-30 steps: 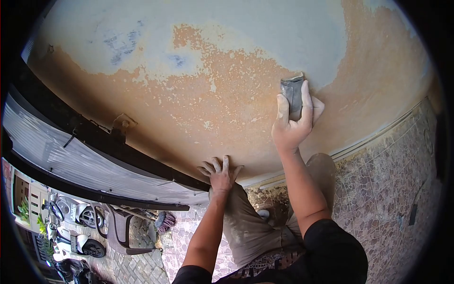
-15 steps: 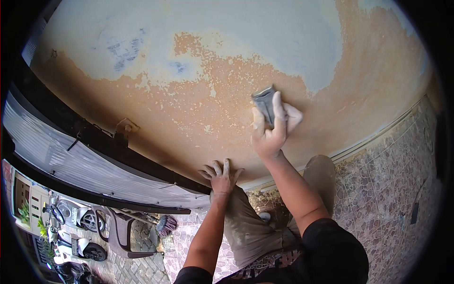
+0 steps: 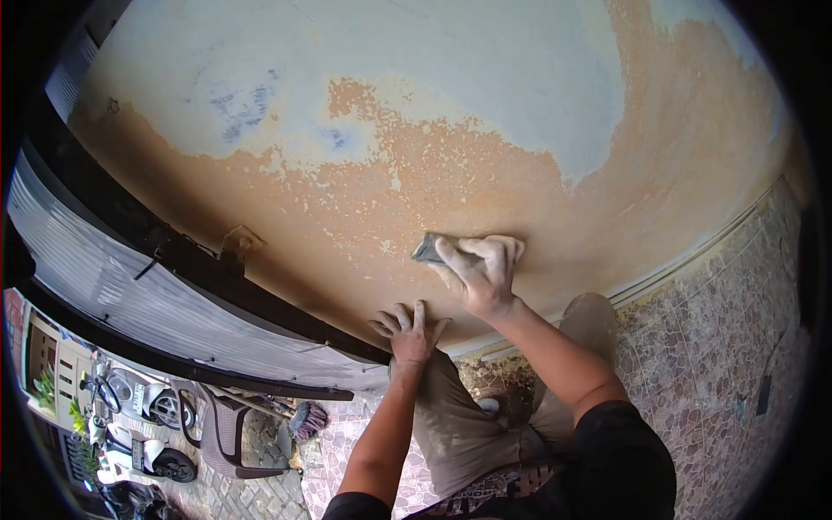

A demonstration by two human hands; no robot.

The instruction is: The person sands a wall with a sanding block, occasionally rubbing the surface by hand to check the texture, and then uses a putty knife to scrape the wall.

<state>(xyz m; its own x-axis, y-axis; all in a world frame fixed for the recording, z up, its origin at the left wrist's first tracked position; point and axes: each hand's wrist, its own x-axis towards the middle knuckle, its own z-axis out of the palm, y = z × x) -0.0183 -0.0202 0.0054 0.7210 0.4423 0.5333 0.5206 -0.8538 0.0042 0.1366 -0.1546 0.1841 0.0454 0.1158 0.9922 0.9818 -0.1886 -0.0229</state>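
Observation:
A folded piece of dark grey sandpaper [image 3: 427,249] is pressed to the wall [image 3: 347,204], gripped by my right hand [image 3: 485,269]. Pale dust coats those fingers and hides part of the sheet. Lower down and to the left, my left hand [image 3: 412,338] lies against the wall with its fingers spread, holding nothing. The wall surface is patchy: pale grey-white above, orange-tan below, with flaked specks where the two meet.
A dark metal frame [image 3: 208,282] with a corrugated panel [image 3: 113,273] runs along the left. Beyond it are a brown plastic chair [image 3: 227,433], a mop head [image 3: 308,419] and parked motorbikes [image 3: 156,455]. Patterned tiles [image 3: 685,347] cover the floor at right.
My right hand has moved down and left across the wall with the sandpaper, and has turned so that the sheet points left. My left hand stays spread on the wall.

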